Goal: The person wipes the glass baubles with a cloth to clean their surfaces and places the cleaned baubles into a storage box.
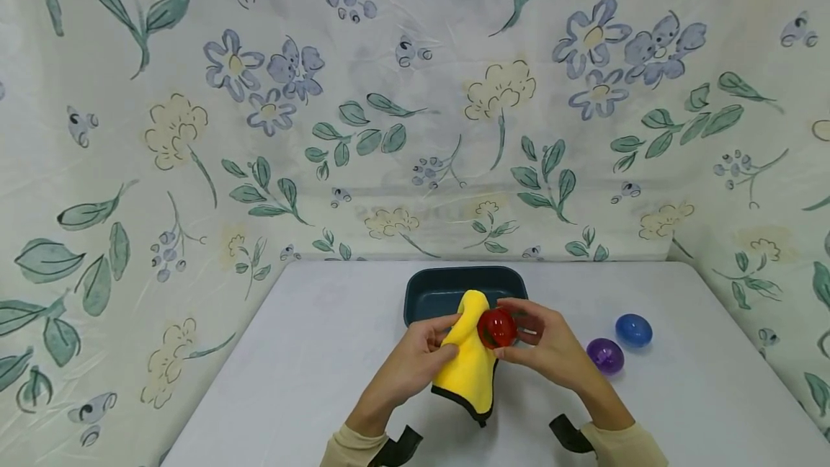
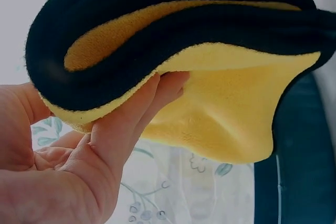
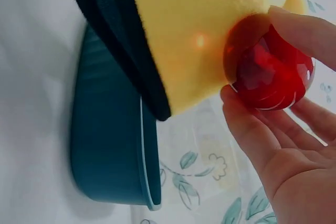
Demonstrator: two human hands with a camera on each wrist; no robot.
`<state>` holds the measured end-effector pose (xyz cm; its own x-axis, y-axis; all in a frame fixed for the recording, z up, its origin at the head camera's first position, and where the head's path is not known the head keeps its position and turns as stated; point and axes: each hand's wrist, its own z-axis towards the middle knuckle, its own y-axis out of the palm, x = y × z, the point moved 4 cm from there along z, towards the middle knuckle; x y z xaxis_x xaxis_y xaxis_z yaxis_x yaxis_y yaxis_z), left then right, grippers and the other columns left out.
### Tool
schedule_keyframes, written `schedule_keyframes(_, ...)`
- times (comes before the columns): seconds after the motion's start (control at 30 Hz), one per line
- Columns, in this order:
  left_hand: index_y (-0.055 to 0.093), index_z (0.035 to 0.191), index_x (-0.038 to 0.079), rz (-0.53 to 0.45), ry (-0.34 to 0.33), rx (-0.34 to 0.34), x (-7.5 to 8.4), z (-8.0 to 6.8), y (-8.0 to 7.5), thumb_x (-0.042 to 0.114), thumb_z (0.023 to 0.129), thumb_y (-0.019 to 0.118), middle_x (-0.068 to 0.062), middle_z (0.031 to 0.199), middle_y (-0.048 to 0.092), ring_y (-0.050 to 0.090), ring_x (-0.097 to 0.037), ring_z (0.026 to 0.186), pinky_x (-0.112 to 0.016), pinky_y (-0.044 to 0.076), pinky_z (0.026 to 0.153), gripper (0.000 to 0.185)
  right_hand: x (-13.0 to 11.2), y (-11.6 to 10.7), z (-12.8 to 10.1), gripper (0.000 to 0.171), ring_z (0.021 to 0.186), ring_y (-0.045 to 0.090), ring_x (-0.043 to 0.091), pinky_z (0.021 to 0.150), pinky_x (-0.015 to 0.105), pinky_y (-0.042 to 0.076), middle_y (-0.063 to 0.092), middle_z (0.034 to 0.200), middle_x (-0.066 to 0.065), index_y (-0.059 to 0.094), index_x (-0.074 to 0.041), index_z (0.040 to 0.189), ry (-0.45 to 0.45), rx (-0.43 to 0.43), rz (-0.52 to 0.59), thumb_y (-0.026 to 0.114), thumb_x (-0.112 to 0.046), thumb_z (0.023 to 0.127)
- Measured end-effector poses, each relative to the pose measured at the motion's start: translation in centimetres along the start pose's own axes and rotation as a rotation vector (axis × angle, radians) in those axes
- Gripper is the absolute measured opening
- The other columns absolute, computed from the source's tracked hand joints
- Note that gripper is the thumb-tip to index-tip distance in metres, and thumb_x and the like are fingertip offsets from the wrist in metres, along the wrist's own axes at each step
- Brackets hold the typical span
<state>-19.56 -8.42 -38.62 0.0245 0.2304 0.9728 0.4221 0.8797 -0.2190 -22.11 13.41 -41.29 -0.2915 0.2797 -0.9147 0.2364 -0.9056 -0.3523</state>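
Observation:
My left hand (image 1: 424,352) grips a yellow cloth with a black edge (image 1: 468,359) above the white table; in the left wrist view the cloth (image 2: 220,103) is draped over my fingers (image 2: 131,124). My right hand (image 1: 541,341) holds a red translucent egg-shaped ball (image 1: 497,328) between thumb and fingers, pressed against the cloth. In the right wrist view the red ball (image 3: 268,66) touches the cloth (image 3: 194,30). Just behind both hands sits a dark teal tray (image 1: 447,290).
A purple ball (image 1: 605,355) and a blue ball (image 1: 633,329) lie on the table (image 1: 311,352) to the right of my right hand. A floral sheet (image 1: 415,92) hangs behind and at both sides of the table.

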Motion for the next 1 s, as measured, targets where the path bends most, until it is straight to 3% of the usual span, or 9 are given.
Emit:
schedule_keyframes(0.2,0.045,0.153,-0.003,-0.014,0.041,0.005,0.27,-0.30,-0.18,0.006,0.100,0.057,-0.022,0.115,0.074,0.074,-0.018,0.085,-0.035,0.065,0.081,0.055,0.12,0.04,0.02,0.065,0.114,0.070,0.035,0.098,0.045,0.060,0.065,0.138,0.021,0.061,-0.002,0.139,-0.014,-0.026,-0.056,0.087,-0.019,0.081)
schedule_keyframes(0.37,0.045,0.154,0.000,-0.031,0.034,0.028,0.33,-0.39,-0.24,0.006,0.100,0.056,-0.021,0.116,0.073,0.073,-0.019,0.085,-0.033,0.065,0.081,0.056,0.18,0.04,0.03,0.061,0.109,0.067,0.026,0.100,0.047,0.059,0.070,0.132,0.015,0.065,-0.004,0.135,-0.058,-0.022,-0.090,0.088,-0.019,0.080)
schedule_keyframes(0.57,0.045,0.154,0.002,-0.036,0.032,0.066,0.51,-0.53,-0.33,0.008,0.100,0.056,-0.021,0.117,0.071,0.072,-0.019,0.085,-0.034,0.065,0.079,0.055,0.31,0.17,0.03,0.059,0.116,0.069,0.030,0.103,0.047,0.057,0.070,0.132,0.015,0.066,-0.005,0.133,-0.026,-0.057,-0.079,0.089,-0.021,0.080)
schedule_keyframes(0.77,0.046,0.154,0.002,-0.006,0.063,0.086,0.78,-0.72,-0.49,0.008,0.101,0.056,-0.023,0.119,0.069,0.069,-0.019,0.083,-0.032,0.064,0.075,0.054,0.08,0.33,-0.08,0.060,0.117,0.069,0.037,0.098,0.043,0.060,0.070,0.131,0.019,0.066,-0.002,0.133,-0.030,-0.125,-0.066,0.088,-0.019,0.080)
schedule_keyframes(1.0,0.048,0.153,0.004,0.044,0.087,0.102,0.75,-0.63,-0.67,0.009,0.100,0.055,-0.022,0.124,0.069,0.068,-0.018,0.083,-0.027,0.063,0.073,0.053,-0.28,0.99,-0.34,0.062,0.118,0.070,0.036,0.095,0.038,0.061,0.071,0.133,0.014,0.066,-0.006,0.136,-0.023,-0.199,-0.028,0.088,-0.023,0.081)
